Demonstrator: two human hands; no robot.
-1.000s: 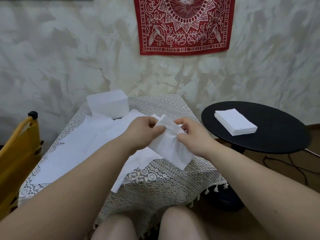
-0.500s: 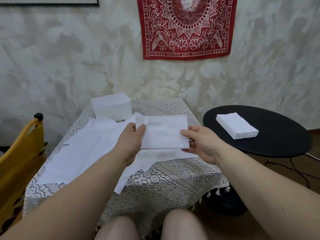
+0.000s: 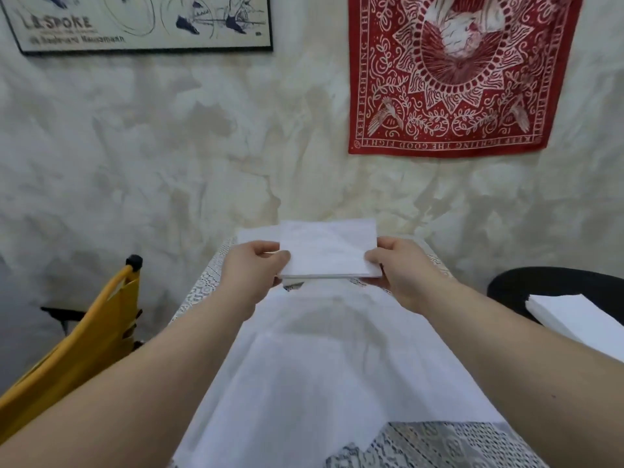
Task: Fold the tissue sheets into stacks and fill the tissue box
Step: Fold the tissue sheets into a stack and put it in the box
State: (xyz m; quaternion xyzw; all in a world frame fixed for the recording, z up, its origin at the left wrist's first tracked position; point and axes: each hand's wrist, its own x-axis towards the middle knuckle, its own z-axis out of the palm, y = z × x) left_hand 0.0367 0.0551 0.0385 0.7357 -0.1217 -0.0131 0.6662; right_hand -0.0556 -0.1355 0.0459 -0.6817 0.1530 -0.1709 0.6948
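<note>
Tissue, folded into a flat rectangle, is held level above the far end of the table, spanning the gap between both hands. The left hand pinches its left edge, thumb on top; the right hand pinches its right edge. Loose sheets lie spread beneath. A stack rests on the black table to the right.

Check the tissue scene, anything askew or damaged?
Nothing damaged. Both hands, left hand and right hand, hold the folded tissue level and square. Loose tissue sheets overlap unevenly on the lace tablecloth, still unfolded.
</note>
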